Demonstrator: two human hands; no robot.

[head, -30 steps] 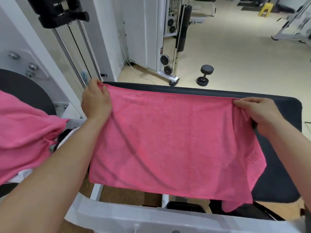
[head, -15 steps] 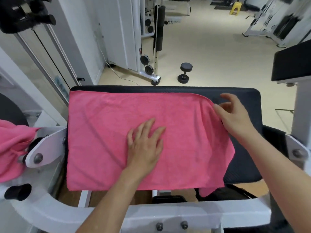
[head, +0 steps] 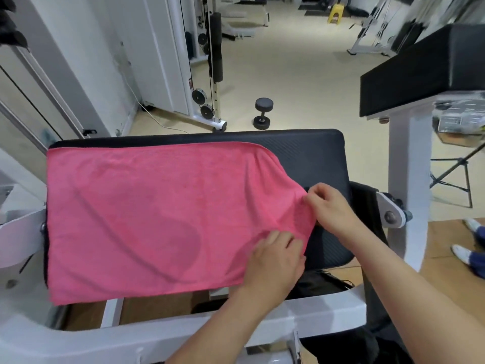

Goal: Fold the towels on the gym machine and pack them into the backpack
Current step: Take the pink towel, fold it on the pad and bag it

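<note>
One towel (head: 147, 214), left hand (head: 275, 261) moved beside right hand (head: 331, 206)

Black padded rectangular surface (head: 319, 156) sits on a white metal machine frame (head: 328, 313). Pink terry towel (head: 144, 219) lies spread flat on it, covering left and middle and overhanging the near edge. Far strip and right end bare. Towel's right edge is rumpled.

Seen from the wearer's own head, a person's left hand (head: 275, 261) and right hand (head: 331, 206) are bare, and the left forearm (head: 231, 321) and right forearm (head: 409, 282) are likewise uncovered down to the view's lower edge.
</note>
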